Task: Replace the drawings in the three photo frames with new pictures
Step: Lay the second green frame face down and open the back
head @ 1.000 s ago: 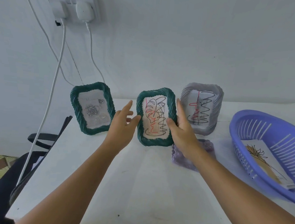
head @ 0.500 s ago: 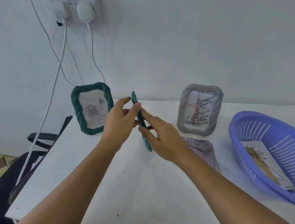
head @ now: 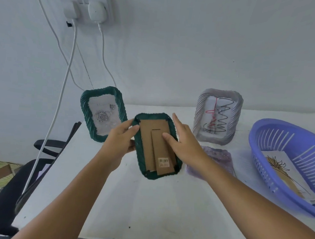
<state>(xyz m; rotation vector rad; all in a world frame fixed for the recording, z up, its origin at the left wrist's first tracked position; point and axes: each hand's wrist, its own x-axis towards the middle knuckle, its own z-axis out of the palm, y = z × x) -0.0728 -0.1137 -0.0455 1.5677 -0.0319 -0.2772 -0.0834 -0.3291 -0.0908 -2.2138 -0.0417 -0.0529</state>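
A green frame (head: pixel 155 173) is turned with its brown cardboard back and stand toward me, over the white table (head: pixel 146 203). My left hand (head: pixel 121 138) grips its left edge near the top corner. My right hand (head: pixel 184 142) lies on the back with straight fingers, the thumb on the stand. A second green frame (head: pixel 103 113) with a grey rose picture leans on the wall at the left. A grey frame (head: pixel 218 116) with a red and black scribble stands at the right.
A purple cloth-like pad (head: pixel 217 160) lies under my right wrist. A blue plastic basket (head: pixel 282 148) at the right holds a picture of a plant (head: pixel 284 172). White cables (head: pixel 60 93) hang from a wall socket (head: pixel 88 4). A black chair (head: pixel 5 192) stands at the table's left edge.
The middle green frame was lifted from standing, turned round through edge-on, and now shows its back. My right hand moved from its right edge onto the cardboard back.
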